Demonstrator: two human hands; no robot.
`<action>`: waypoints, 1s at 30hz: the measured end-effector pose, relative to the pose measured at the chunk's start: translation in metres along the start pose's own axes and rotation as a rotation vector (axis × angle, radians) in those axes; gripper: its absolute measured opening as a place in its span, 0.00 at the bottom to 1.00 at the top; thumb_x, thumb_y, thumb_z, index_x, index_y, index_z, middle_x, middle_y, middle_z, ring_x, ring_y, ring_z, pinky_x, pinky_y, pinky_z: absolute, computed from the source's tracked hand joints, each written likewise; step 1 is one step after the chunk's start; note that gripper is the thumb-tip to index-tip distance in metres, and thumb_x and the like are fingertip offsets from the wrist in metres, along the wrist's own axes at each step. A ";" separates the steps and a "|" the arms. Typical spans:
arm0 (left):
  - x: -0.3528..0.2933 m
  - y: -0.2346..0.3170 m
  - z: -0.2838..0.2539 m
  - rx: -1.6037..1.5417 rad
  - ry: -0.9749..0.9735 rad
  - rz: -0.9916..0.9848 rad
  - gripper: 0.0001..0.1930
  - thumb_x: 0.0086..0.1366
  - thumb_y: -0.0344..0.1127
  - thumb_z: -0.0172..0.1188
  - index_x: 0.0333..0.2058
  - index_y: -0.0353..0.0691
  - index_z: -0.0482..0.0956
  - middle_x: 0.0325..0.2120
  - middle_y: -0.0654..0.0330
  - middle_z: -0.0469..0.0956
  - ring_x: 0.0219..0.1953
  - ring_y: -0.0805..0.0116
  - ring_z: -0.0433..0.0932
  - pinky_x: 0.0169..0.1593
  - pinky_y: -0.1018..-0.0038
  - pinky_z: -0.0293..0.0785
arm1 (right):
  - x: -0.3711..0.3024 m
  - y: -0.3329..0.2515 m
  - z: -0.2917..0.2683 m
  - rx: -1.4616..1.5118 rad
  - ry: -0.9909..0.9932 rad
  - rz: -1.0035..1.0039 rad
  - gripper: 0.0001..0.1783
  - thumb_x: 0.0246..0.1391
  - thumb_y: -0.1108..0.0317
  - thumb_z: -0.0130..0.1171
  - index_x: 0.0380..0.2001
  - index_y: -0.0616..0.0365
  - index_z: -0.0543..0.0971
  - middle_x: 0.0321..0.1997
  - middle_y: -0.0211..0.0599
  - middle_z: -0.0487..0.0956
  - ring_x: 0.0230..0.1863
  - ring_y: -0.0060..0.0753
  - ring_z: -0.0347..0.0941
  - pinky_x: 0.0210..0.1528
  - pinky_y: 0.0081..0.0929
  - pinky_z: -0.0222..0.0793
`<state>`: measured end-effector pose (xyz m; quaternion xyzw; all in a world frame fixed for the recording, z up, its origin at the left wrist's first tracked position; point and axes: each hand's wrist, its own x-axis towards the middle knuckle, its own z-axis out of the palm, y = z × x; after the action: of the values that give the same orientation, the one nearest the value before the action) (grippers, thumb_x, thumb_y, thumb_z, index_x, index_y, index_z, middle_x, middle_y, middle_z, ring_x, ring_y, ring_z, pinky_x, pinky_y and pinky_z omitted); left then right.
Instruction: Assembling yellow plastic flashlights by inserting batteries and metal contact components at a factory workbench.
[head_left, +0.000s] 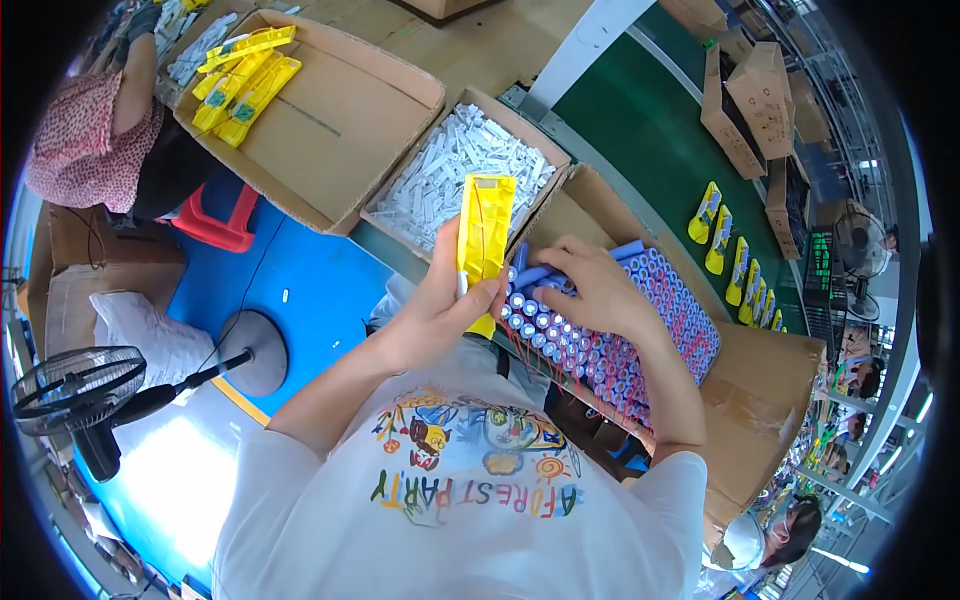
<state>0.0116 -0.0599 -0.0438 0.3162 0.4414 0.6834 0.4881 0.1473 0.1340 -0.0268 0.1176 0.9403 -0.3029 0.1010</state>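
My left hand (437, 307) is closed around a long yellow plastic casing (486, 225), holding it upright with the thumb across its lower part. A thin dark line, perhaps a wire, runs down the casing. My right hand (603, 287) reaches into a cardboard box (590, 210) packed with blue-purple cylindrical battery cells (630, 358), many with thin red wires. Its curled fingers and thumb close round a loose battery cell (559, 283) lying on the others. Part of that cell is hidden by the fingers.
Beside the cells, a carton of small white plastic pieces (450, 165) adjoins a shallow carton (300, 140) with several yellow casings (255, 100). More yellow casings (737, 270) line a green conveyor (640, 110). A black fan (85, 390) stands left, near a red stool (220, 218); another person (95, 140) is far left.
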 end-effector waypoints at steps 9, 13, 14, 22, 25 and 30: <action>-0.010 -0.002 0.000 0.028 -0.019 -0.047 0.33 0.68 0.26 0.46 0.65 0.42 0.37 0.38 0.57 0.66 0.33 0.74 0.71 0.39 0.76 0.72 | 0.018 0.018 -0.005 0.185 -0.129 0.191 0.12 0.48 0.70 0.62 0.37 0.58 0.76 0.33 0.35 0.77 0.33 0.33 0.73 0.37 0.25 0.69; -0.005 -0.005 0.002 0.022 -0.048 -0.104 0.32 0.70 0.28 0.46 0.65 0.45 0.39 0.37 0.60 0.67 0.33 0.75 0.71 0.39 0.76 0.72 | 0.008 -0.012 -0.003 0.203 0.538 -0.036 0.11 0.47 0.74 0.64 0.37 0.57 0.78 0.33 0.33 0.76 0.31 0.26 0.71 0.31 0.20 0.66; -0.005 -0.006 0.004 -0.011 -0.051 -0.124 0.32 0.70 0.29 0.47 0.65 0.45 0.39 0.37 0.60 0.67 0.34 0.76 0.71 0.39 0.76 0.72 | 0.007 -0.027 -0.009 -0.045 0.717 -0.163 0.12 0.44 0.74 0.66 0.35 0.56 0.80 0.35 0.33 0.77 0.32 0.28 0.72 0.31 0.22 0.67; 0.014 -0.010 0.007 -0.100 -0.102 -0.192 0.36 0.69 0.29 0.49 0.67 0.46 0.37 0.43 0.59 0.67 0.38 0.75 0.72 0.41 0.77 0.74 | -0.009 -0.047 -0.001 -0.448 0.640 -0.619 0.20 0.40 0.81 0.62 0.42 0.61 0.80 0.45 0.41 0.78 0.47 0.41 0.77 0.47 0.29 0.76; 0.017 -0.006 0.004 -0.142 -0.088 -0.220 0.36 0.68 0.28 0.49 0.67 0.46 0.37 0.43 0.59 0.67 0.37 0.74 0.73 0.41 0.76 0.74 | 0.002 -0.050 0.003 -0.376 0.559 -0.583 0.20 0.41 0.82 0.61 0.42 0.61 0.80 0.46 0.42 0.79 0.46 0.41 0.77 0.47 0.28 0.75; 0.002 0.013 -0.022 -0.064 -0.058 -0.225 0.37 0.67 0.27 0.52 0.67 0.49 0.39 0.40 0.59 0.68 0.34 0.72 0.75 0.40 0.73 0.76 | 0.027 -0.054 0.013 -0.212 0.497 -0.643 0.21 0.43 0.84 0.56 0.44 0.61 0.80 0.49 0.42 0.79 0.48 0.43 0.77 0.50 0.32 0.75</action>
<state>-0.0133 -0.0664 -0.0408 0.2686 0.4378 0.6286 0.5840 0.1078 0.0882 -0.0148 -0.1236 0.9509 -0.1828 -0.2171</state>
